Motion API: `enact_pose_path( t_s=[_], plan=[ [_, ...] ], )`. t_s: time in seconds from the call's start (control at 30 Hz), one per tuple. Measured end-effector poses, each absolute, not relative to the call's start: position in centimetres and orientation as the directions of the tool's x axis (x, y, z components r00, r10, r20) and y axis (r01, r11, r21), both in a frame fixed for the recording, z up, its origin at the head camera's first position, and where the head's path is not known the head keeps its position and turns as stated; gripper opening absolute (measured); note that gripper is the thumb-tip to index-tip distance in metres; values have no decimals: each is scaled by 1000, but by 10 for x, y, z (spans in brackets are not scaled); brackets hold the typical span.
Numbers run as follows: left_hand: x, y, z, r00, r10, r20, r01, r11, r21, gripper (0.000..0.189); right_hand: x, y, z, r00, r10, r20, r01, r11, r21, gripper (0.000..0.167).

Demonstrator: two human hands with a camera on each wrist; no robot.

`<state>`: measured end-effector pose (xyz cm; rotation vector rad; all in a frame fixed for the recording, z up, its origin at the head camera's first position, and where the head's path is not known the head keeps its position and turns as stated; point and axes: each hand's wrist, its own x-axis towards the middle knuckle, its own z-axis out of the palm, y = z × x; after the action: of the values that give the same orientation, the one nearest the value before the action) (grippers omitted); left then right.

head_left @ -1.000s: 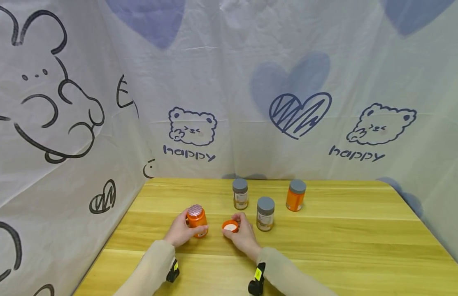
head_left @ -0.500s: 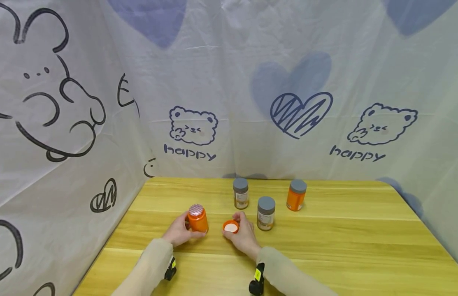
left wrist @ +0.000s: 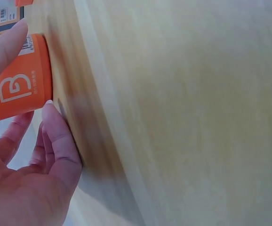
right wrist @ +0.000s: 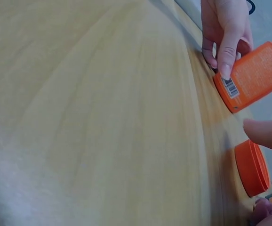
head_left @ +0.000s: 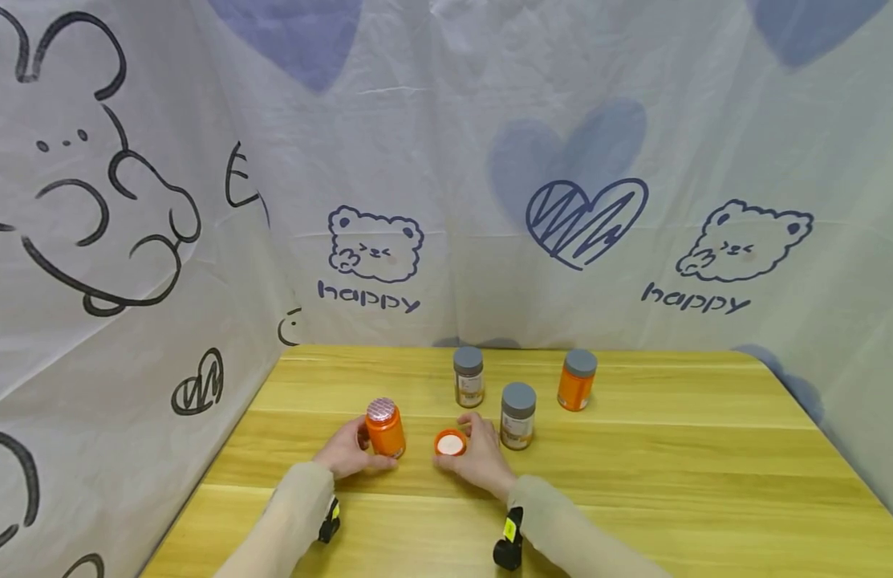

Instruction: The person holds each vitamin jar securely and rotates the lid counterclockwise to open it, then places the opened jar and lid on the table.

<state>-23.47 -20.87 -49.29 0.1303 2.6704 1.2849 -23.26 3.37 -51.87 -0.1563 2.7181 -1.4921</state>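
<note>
Since a second ago, the left hand's thumb has come down from the front of the orange bottle (head_left: 386,433) to beside its base, and the right hand's thumb and fingers have spread wider around the orange cap (head_left: 450,444). Bottle and cap stay in about the same places.

The left hand (head_left: 348,453) is at the bottle's left side, its fingers loosely extended around the lower part and not clenched on it; whether any fingertip touches the bottle, I cannot tell. The bottle stands upright on the tabletop (head_left: 634,482), with a shiny seal (head_left: 380,409) over its mouth. The cap lies near it, to the right, with its pale inside facing up.

The right hand (head_left: 485,461) is at the cap's right, thumb and fingers held wide; the right wrist view shows a gap between thumb and cap.

Just beside the right hand stands a grey-lidded jar (head_left: 517,416) with a white label. A second labelled jar (head_left: 468,377) stands farther back, and an orange jar (head_left: 578,381) with a grey lid stands to the right, all upright. Behind the tabletop hangs a pale cloth (head_left: 446,160) printed with bears and hearts.
</note>
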Motion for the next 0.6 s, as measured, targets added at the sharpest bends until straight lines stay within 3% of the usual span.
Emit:
enact_pose_path(
  t_s=[0.6],
  plan=[
    [-240, -209, -502, -984, 140, -108, 12, 663, 749, 50, -235, 37, -517, -987, -161, 27, -120, 604, -788, 59]
  ],
)
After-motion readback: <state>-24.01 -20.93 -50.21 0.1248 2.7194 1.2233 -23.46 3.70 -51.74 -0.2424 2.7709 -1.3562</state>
